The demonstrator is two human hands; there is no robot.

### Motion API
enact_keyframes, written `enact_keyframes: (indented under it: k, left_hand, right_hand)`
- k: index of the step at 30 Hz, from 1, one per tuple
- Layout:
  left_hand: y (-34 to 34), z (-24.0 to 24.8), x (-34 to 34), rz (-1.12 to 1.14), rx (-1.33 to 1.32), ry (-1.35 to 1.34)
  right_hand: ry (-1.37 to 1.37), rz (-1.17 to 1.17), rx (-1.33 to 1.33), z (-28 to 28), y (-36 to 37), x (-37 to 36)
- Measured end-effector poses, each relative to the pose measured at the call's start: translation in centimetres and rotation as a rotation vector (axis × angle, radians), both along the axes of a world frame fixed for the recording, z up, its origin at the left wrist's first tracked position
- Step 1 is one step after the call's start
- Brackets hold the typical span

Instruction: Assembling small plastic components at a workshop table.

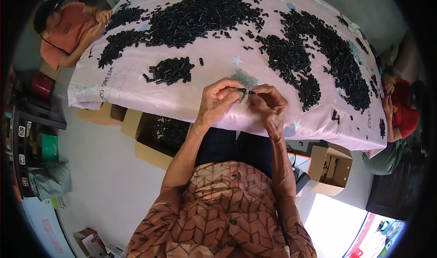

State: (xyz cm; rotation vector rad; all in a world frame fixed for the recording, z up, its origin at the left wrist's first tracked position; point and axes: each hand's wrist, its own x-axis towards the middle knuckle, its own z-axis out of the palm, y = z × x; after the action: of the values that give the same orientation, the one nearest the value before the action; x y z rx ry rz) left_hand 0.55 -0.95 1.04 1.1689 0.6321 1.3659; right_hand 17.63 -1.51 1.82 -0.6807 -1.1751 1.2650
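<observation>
At the near edge of the pink printed sheet (182,99), head view: both bare hands up, close together, working just above the cloth. Left hand (219,98) has thumb and fingers pinched on a small black cylindrical piece (241,90); right hand (271,104) pinches its other end, thumb and index together. One part or two joined, can't tell, too small. Piece sits between the fingertips, off the sheet.

Just past the hands, on the sheet: small heap of pale grey-green bits (246,78). Left of that on the sheet, a compact black pile (172,70); toward the sheet's far edge, a big black mound (200,17). Sheet's right half: two long black piles (287,53), (340,58).

Beyond the sheet's left edge, a co-worker in a salmon top (70,30), hands at the edge; beyond its right edge, another in red (403,110). Below the sheet's near edge: open cardboard box (152,156) left, holding dark pieces; smaller carton (315,165) right.
</observation>
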Motion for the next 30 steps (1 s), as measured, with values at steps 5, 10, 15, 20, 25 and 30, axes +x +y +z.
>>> enact_keyframes:
  k: [5,10,15,20,25,30]
  left_hand:
    - [0.1,-0.2,-0.1,-0.01,-0.007,0.047]
    - [-0.1,0.1,0.0,-0.003,-0.011,0.048]
    - [-0.1,0.3,0.0,-0.007,-0.043,0.047]
    - [0.0,0.1,-0.1,-0.02,-0.021,0.057]
    - [-0.1,0.1,-0.3,-0.028,0.005,0.08]
    - [-0.1,0.1,-0.4,-0.048,0.009,0.072]
  right_hand:
    - [-0.028,-0.015,0.07,-0.3,0.1,-0.2]
    - [-0.001,-0.006,0.083,-0.7,0.2,-0.2]
    - [-0.034,0.01,0.107,-0.7,0.2,-0.2]
    - [-0.042,0.011,0.124,-0.8,0.2,-0.2]
    - [-0.03,-0.006,0.105,-0.7,-0.1,-0.3]
    - [-0.073,-0.023,0.096,-0.8,-0.1,-0.3]
